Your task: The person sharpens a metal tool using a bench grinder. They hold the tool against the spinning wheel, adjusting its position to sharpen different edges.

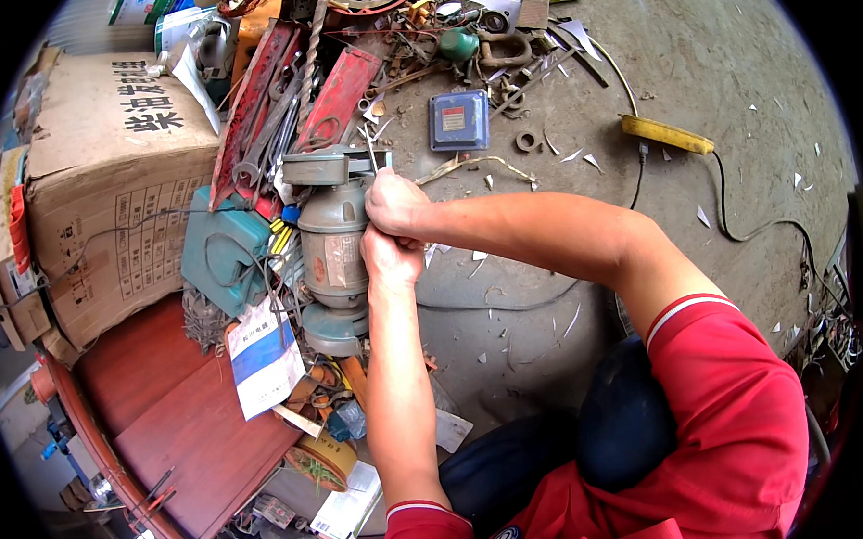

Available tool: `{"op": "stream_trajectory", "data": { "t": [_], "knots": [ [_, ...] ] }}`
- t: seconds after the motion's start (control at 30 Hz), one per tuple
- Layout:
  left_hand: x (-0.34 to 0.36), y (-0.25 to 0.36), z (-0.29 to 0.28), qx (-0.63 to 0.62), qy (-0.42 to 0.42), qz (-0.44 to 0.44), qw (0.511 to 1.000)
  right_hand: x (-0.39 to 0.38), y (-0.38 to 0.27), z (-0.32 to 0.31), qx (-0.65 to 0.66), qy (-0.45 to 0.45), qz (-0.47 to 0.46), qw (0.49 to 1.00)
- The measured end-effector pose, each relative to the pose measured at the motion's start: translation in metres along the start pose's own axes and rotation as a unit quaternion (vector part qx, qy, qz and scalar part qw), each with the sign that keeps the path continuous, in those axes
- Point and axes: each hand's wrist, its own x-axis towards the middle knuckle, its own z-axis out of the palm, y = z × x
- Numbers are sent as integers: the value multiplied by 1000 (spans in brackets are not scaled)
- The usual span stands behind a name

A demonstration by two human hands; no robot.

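Note:
A grey bench grinder (333, 226) lies in front of me on the left, with a wheel housing (313, 169) at its far end and another (333, 330) at its near end. My right hand (397, 204) is closed beside the far wheel housing. From its fingers a thin, pale metal rod (370, 149) points away, past the housing's edge; its exact kind is too small to tell. Just below, my left hand (393, 259) is closed against the right hand, next to the motor body. Its fingertips are hidden, so what it grips does not show.
Left stand a cardboard box (120, 187), a teal case (224, 250) and a reddish wooden board (177, 396) with a booklet (265, 359). Beyond the grinder lie red metal channels (342, 95), wrenches and scrap. A blue-grey square box (459, 121) and yellow power strip (666, 134) rest on the concrete floor.

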Motion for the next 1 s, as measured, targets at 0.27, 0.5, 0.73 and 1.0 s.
{"op": "stream_trajectory", "data": {
  "t": [0.27, 0.5, 0.73, 1.0],
  "knots": [
    [-12, -9, -5, -5, 11, -1, 1000, -6, 10, 4, 4, -7, -31, 999],
    [-18, -15, -7, -11, 27, 1, 1000, -14, 15, 4, 9, -23, -35, 999],
    [-26, -21, -9, -44, 43, -7, 998, -19, 18, 5, -1, -55, -30, 998],
    [-34, -31, -10, -35, 24, 2, 999, -12, 32, 19, -13, -3, -23, 1000]
  ]
}}
